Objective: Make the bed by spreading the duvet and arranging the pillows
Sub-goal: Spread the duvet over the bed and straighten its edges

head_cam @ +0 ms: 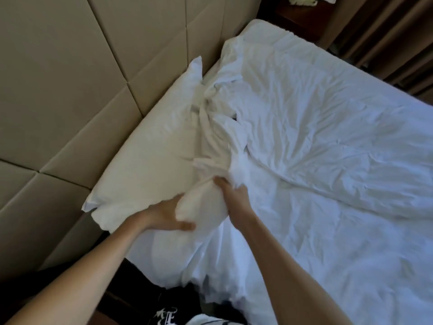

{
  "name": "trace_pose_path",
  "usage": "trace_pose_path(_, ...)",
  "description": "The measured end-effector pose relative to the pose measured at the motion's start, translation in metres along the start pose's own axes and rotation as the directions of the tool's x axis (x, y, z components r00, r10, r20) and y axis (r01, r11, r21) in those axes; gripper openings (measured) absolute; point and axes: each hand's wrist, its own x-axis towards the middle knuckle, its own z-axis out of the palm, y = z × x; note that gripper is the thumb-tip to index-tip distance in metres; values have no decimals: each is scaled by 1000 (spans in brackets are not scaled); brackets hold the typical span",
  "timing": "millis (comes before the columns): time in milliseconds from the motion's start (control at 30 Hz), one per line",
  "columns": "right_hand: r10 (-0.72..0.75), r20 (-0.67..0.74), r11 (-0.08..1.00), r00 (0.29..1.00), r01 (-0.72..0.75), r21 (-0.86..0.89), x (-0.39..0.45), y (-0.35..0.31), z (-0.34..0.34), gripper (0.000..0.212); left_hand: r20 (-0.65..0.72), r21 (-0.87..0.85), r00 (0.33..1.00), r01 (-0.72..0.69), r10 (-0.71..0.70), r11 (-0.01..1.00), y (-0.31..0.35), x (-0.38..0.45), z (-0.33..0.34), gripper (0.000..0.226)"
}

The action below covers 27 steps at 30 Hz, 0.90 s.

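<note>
A white pillow (150,160) lies along the padded headboard at the head of the bed. A crumpled white duvet (316,141) covers the mattress to the right, its upper edge bunched in folds against the pillow. My left hand (168,216) grips the pillow's near corner from below, thumb on top. My right hand (234,195) clutches the same bunched corner of the pillow from the right side, where the duvet edge meets it. The fingertips of both hands are buried in fabric.
A beige padded headboard (70,90) fills the left side. A dark wooden nightstand (304,10) stands at the far corner beside brown curtains (386,38). The bed's near edge drops to a dark floor (145,299) by my legs.
</note>
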Motion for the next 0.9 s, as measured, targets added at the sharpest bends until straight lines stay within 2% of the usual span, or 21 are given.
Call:
trace_pose_path(33, -20, 13, 1000, 1000, 20, -16, 2, -11, -6, 30, 54, -7, 998, 26, -26, 1000, 5, -8, 10, 102)
trace_pose_path(67, -50, 41, 998, 998, 52, -28, 1, -22, -11, 28, 29, -97, 999, 28, -25, 995, 14, -15, 20, 81)
trace_pose_path(167, -152, 160, 980, 975, 170, -108, -3, -46, -38, 43, -223, -460, 971, -33, -80, 887, 61, -34, 34, 37)
trace_pose_path(233, -203, 239, 934, 950, 261, -246, -23, -54, -69, 62, -300, -721, 934, -89, -194, 687, 100, -43, 35, 31)
trace_pose_path(267, -206, 288, 895, 935, 299, -331, -39, -55, -87, 74, -278, -824, 930, -103, -240, 558, 123, -48, 36, 32)
trace_pose_path(333, -212, 436, 790, 875, 416, -450, -81, -43, -124, 94, -209, -923, 960, -131, -187, 362, 175, -62, 40, 24)
trace_pose_path(400, -288, 538, 699, 792, 559, -447, -124, -25, -153, 114, -174, -951, 982, -148, -77, 272, 234, -82, 44, 15)
trace_pose_path(433, -363, 478, 668, 800, 581, -465, -138, -17, -164, 119, -177, -954, 983, -161, -44, 254, 262, -93, 46, 14)
trace_pose_path(467, -433, 356, 659, 828, 560, -502, -149, -13, -175, 114, -171, -959, 985, -166, -3, 228, 287, -103, 49, 15)
trace_pose_path(533, -463, 98, 715, 881, 437, -546, -149, -14, -199, 74, -169, -953, 984, -177, 56, 246, 323, -123, 63, 12)
trace_pose_path(567, -446, 11, 751, 895, 381, -540, -142, -14, -212, 49, -171, -936, 980, -194, 102, 293, 332, -131, 73, 16)
trace_pose_path(600, -433, -38, 791, 900, 360, -495, -137, -14, -226, 34, -176, -909, 970, -226, 170, 350, 334, -134, 83, 24)
trace_pose_path(667, -399, -72, 866, 914, 350, -358, -133, -14, -252, 29, -237, -696, 920, -385, 313, 606, 324, -140, 98, 42)
trace_pose_path(700, -390, -76, 886, 918, 351, -302, -134, -16, -263, 31, -257, -463, 882, -472, 395, 750, 316, -145, 103, 60)
trace_pose_path(733, -379, -84, 901, 922, 348, -258, -136, -20, -272, 35, -255, -135, 843, -515, 473, 846, 303, -146, 106, 85)
trace_pose_path(767, -358, -113, 920, 927, 330, -213, -135, -24, -281, 41, -240, 230, 807, -492, 539, 840, 291, -147, 108, 107)
trace_pose_path(800, -323, -160, 940, 933, 297, -169, -132, -30, -288, 49, -205, 537, 773, -423, 600, 729, 280, -148, 112, 123)
trace_pose_path(833, -282, -207, 956, 937, 258, -137, -128, -38, -295, 56, -156, 745, 736, -350, 658, 568, 271, -149, 119, 131)
trace_pose_path(900, -223, -240, 973, 945, 200, -117, -122, -56, -304, 65, -63, 925, 676, -236, 735, 297, 261, -144, 136, 132)
